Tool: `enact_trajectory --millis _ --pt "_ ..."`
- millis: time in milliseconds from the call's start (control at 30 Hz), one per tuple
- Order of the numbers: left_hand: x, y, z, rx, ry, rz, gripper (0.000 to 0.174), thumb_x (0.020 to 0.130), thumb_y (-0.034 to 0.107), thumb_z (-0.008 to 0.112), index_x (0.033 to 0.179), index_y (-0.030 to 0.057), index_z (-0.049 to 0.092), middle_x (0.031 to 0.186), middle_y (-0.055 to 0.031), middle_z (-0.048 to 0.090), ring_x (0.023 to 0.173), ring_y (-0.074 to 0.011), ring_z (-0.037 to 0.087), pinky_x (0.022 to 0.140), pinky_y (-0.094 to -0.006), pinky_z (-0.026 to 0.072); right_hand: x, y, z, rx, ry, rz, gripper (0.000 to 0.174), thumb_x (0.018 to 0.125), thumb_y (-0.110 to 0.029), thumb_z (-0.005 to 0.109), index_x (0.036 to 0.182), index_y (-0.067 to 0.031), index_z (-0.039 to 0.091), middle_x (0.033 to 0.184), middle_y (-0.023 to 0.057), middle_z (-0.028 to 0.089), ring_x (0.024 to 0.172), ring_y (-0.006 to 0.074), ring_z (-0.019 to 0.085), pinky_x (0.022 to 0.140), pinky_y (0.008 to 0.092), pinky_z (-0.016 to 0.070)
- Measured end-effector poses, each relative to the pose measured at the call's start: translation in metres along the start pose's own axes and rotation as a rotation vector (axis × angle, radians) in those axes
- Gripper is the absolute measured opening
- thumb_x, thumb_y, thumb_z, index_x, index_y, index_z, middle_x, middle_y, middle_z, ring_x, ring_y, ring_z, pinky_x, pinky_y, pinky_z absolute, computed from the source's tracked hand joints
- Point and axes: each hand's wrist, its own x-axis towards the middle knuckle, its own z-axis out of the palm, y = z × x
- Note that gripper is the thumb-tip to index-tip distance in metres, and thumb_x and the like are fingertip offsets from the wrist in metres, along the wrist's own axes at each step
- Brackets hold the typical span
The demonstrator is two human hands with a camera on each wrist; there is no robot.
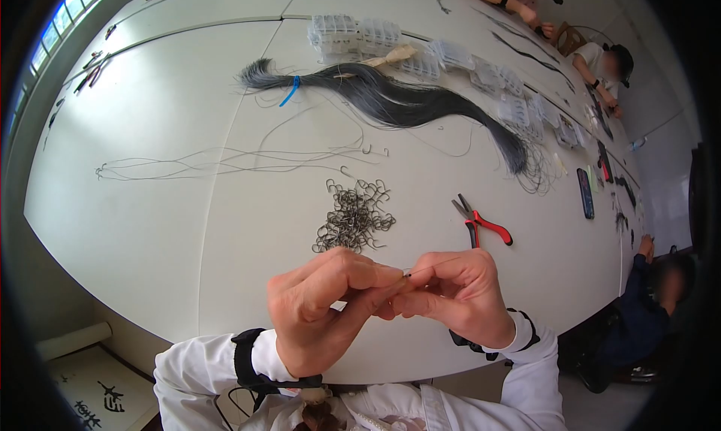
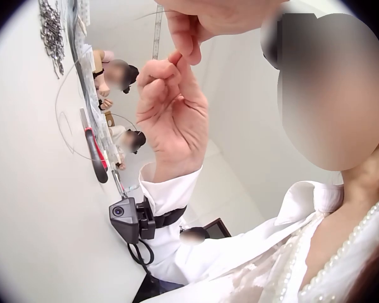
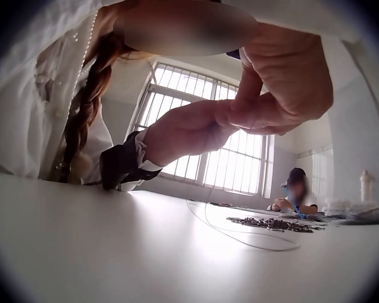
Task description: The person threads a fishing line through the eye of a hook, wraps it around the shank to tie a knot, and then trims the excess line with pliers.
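Both hands meet over the near side of the white table. My left hand (image 1: 323, 303) pinches a fish hook, mostly hidden by the fingers; only its small dark end (image 1: 408, 275) shows at the fingertips. Thumb and forefinger of my right hand (image 1: 466, 296) pinch thin fishing line (image 1: 443, 263) right beside it. A loop of this line (image 2: 58, 120) hangs down in the left wrist view. Just beyond the hands lies a pile of dark fish hooks (image 1: 354, 214). Red-handled pliers (image 1: 492, 231) rest past the right hand, jaws apart.
A long hank of dark grey line (image 1: 390, 109) with a blue tie (image 1: 290, 91) lies across the table. Several hooks on long lines (image 1: 99, 171) stretch out at left. Clear plastic boxes (image 1: 334, 34) and a phone (image 1: 585, 193) lie farther off. Other people sit around the table.
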Motion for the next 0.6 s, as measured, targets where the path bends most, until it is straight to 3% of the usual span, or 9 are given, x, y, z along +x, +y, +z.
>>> enact_trajectory --millis 200,267,400,467,600 --pt "0.0 0.0 -0.001 0.16 0.021 0.052 0.01 0.077 -0.013 0.063 0.083 -0.0056 0.063 0.075 -0.0116 0.063 0.06 -0.0179 0.067 0.05 -0.0223 0.0538 -0.006 -0.009 0.008 -0.171 0.082 -0.02 0.003 0.081 0.002 0.065 0.084 0.0031 0.066 0.074 0.0052 0.065 0.061 0.0092 0.062 0.055 0.0203 0.0519" --pt "0.001 0.0 -0.001 0.204 0.019 0.062 0.011 0.076 -0.013 0.064 0.083 -0.0047 0.063 0.073 -0.0111 0.063 0.059 -0.0177 0.067 0.05 -0.0215 0.0533 -0.007 -0.004 0.009 -0.457 0.143 -0.271 0.005 0.077 0.004 0.066 0.082 0.0015 0.065 0.07 0.0067 0.063 0.053 0.0119 0.059 0.046 0.0212 0.0479" --pt "0.0 -0.001 0.0 0.295 0.024 0.139 0.012 0.075 -0.011 0.065 0.083 -0.0019 0.065 0.073 -0.0106 0.064 0.057 -0.0167 0.067 0.048 -0.0213 0.0524 -0.011 -0.006 0.009 -0.739 0.174 -0.418 0.01 0.072 0.006 0.065 0.079 -0.0006 0.064 0.068 0.0053 0.059 0.049 0.0128 0.056 0.041 0.0225 0.0425" --pt "-0.001 -0.002 0.0 0.307 0.032 0.149 0.012 0.075 -0.01 0.066 0.083 -0.0013 0.065 0.074 -0.0108 0.065 0.057 -0.0164 0.067 0.047 -0.0216 0.0524 -0.011 -0.009 0.01 -1.029 0.217 -0.674 0.015 0.067 0.006 0.066 0.08 -0.0015 0.064 0.068 0.0031 0.056 0.049 0.0126 0.053 0.039 0.0244 0.0392" --pt "-0.001 -0.003 -0.002 0.381 -0.02 0.219 0.012 0.074 -0.008 0.067 0.083 -0.0001 0.065 0.077 -0.0104 0.066 0.058 -0.0153 0.067 0.048 -0.0218 0.053 -0.017 -0.014 0.008 -1.14 0.262 -0.681 0.021 0.063 0.002 0.075 0.081 -0.0058 0.067 0.067 0.0026 0.06 0.049 0.0129 0.057 0.041 0.0235 0.0417"
